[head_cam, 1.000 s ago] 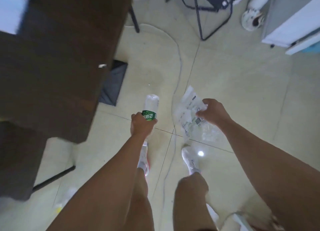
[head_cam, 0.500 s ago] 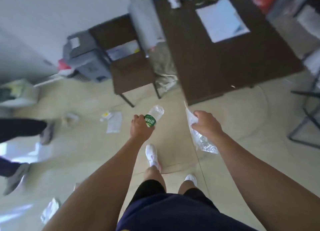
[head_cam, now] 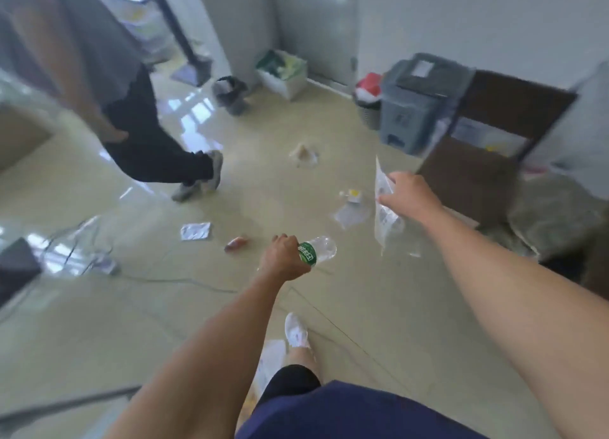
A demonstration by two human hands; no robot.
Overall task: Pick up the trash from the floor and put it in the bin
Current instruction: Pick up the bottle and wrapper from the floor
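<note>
Head view, looking down at a glossy tiled floor (head_cam: 379, 306). Against the far wall stand a grey lidded bin (head_cam: 418, 102), lid closed so its contents cannot be told; a mesh wastebasket (head_cam: 367, 107) just to its left, filled with red and white material; a small dark basket (head_cam: 230, 94) lined with a bag; and a white box (head_cam: 283, 72) holding green and pale items. The left hand (head_cam: 283, 260) has its grip closed around a clear plastic bottle (head_cam: 318, 250) at the green label, the bottle's free end pointing right and away. The right hand (head_cam: 408, 198) pinches a clear printed plastic bag (head_cam: 384, 214) near its upper edge between thumb and fingers, the bag hanging edge-on below the grip. Trash on the floor ahead of the hands: a silver wrapper (head_cam: 196, 231), a small reddish item (head_cam: 235, 243), a white paper with a yellow-marked piece (head_cam: 352, 208), and a blurred pale lump (head_cam: 303, 153). A second person (head_cam: 141, 142) steps across at upper left.
</note>
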